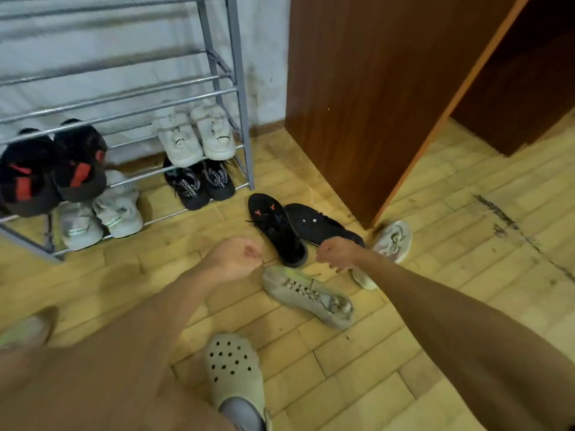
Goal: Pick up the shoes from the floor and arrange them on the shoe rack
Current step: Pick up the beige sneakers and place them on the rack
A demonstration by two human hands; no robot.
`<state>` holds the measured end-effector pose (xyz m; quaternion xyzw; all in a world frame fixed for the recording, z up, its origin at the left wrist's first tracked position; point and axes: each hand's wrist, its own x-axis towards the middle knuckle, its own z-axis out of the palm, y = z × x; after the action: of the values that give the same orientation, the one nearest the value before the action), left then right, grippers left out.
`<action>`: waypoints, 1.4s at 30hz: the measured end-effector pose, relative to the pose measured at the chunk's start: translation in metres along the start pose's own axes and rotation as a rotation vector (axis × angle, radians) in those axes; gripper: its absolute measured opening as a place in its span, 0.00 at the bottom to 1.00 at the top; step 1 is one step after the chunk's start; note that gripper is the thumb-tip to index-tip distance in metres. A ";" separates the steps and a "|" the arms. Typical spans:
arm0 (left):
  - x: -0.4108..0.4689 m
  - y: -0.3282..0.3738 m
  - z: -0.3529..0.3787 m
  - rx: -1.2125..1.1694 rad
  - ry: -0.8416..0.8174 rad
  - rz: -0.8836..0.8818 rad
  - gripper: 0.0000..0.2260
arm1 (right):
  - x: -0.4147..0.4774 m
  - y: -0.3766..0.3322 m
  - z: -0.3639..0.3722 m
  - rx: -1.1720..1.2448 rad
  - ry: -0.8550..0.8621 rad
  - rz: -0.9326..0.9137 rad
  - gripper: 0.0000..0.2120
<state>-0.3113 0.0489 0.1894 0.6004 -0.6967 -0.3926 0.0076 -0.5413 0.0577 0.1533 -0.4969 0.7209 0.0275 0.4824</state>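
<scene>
Both hands low over the loose shoes on the floor, rack partly filled.

Right hand (pixel 336 253): fingers (pixel 340 269) curled narrow, sitting over the heel of a beige sneaker (pixel 392 244); can't tell if they actually grip it. Left hand (pixel 236 255): fist closed, holding nothing visible. Between the two hands, just beyond the knuckles: black lace-up shoe (pixel 277 228) upright, its mate (pixel 317 223) touching it on the right hand's side, sole up. Just below the fingers: second beige sneaker (pixel 306 295), lying on the wood floor (pixel 435 275). Beyond the left hand, metal shoe rack (pixel 236 88): white pair (pixel 196 136) and black-red pair (pixel 53 169) on one tier, black pair (pixel 200 181) and pale grey pair (pixel 102 217) on the tier below. Brown cabinet (pixel 373 88) beyond the right hand. Nearest the camera, a foot in a beige clog (pixel 235 371).
</scene>
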 end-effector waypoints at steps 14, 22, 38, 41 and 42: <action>0.008 -0.036 0.018 0.341 -0.315 0.019 0.17 | 0.056 0.091 0.082 -0.244 0.003 0.143 0.29; 0.024 -0.045 0.013 0.320 -0.315 -0.023 0.15 | 0.061 0.095 0.087 -0.242 0.102 0.128 0.21; -0.055 0.000 -0.075 0.026 -0.047 -0.026 0.19 | -0.035 -0.027 -0.017 -0.286 0.292 -0.200 0.22; -0.097 -0.001 -0.124 0.028 0.070 -0.038 0.20 | -0.065 -0.090 -0.028 -0.257 0.335 -0.271 0.25; -0.113 -0.002 -0.142 0.033 0.135 -0.033 0.19 | -0.076 -0.112 -0.031 -0.259 0.359 -0.308 0.26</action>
<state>-0.2098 0.0681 0.3382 0.6370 -0.6908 -0.3399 0.0381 -0.4753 0.0374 0.2736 -0.6554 0.7011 -0.0428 0.2778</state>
